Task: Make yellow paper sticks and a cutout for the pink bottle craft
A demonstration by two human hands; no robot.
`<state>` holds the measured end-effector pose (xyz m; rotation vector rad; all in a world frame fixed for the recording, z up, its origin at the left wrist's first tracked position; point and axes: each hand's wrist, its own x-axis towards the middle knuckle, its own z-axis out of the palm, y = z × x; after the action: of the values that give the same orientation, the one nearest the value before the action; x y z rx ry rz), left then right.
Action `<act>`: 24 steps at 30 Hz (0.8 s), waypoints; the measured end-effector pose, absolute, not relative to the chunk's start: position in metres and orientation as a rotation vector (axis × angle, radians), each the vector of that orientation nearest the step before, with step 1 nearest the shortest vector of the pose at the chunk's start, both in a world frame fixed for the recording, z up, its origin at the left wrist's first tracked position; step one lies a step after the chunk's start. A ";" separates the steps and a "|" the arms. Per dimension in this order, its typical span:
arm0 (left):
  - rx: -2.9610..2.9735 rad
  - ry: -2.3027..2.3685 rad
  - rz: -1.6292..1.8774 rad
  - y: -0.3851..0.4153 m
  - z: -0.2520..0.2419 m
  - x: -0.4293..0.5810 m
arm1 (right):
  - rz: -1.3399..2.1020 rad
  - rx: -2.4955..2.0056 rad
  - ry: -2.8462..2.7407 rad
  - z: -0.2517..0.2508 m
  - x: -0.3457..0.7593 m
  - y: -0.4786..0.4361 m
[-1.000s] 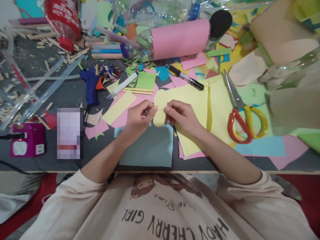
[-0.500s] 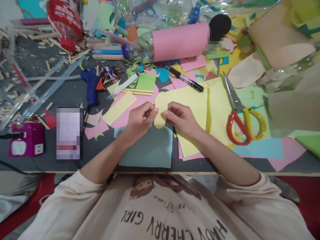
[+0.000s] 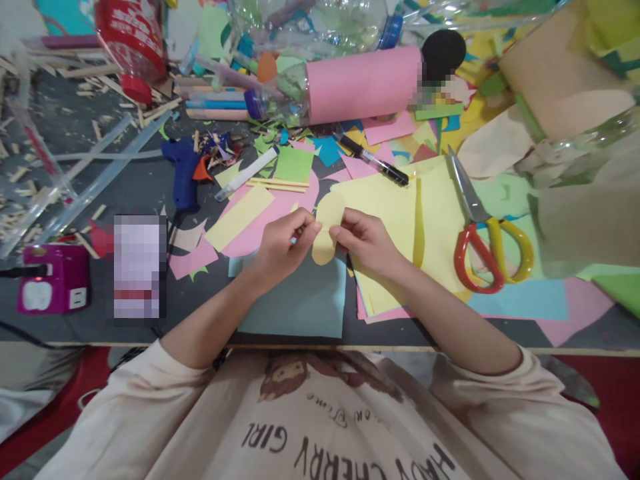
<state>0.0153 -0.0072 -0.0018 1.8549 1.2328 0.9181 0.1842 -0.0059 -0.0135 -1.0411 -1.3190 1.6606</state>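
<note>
A small pale yellow paper piece (image 3: 329, 212) with rounded ends and a narrow middle is pinched between my two hands. My left hand (image 3: 290, 243) grips its left side at the waist, thumb against fingers. From the other side, my right hand (image 3: 367, 241) holds it at the same height, fingers closed. Below them lies a grey-blue sheet (image 3: 295, 300). Yellow sheets (image 3: 390, 213) are stacked beside and partly under my right hand. A pink paper piece (image 3: 250, 233) with a yellow strip on it is left of my left hand.
Scissors (image 3: 473, 200) lie right of the yellow sheets. A blue glue gun (image 3: 183, 170), a phone (image 3: 139, 267) and a purple box (image 3: 54, 280) are on the left. Behind are a black marker (image 3: 375, 160), a pink-wrapped bottle (image 3: 363, 83) and a red bottle (image 3: 133, 40).
The small yellow piece and both hands have shifted slightly right and down. The piece now leans a little, its upper end tilted to the right. Both hands keep their pinch.
</note>
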 end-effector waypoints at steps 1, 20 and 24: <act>1.835 1.249 0.932 -0.007 -0.001 0.015 | 1.662 -1.023 -1.318 -0.013 0.185 -0.006; 1.730 1.309 0.909 -0.003 -0.002 0.014 | 1.674 -1.001 -1.342 -0.014 0.186 -0.006; 1.732 1.343 0.884 -0.004 -0.002 0.014 | 1.676 -1.017 -1.348 -0.014 0.186 -0.006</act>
<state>0.0142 -0.0042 -0.0018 1.7317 1.3430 0.8842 0.1864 -0.0056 -0.0136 -1.0170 -1.3480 1.6756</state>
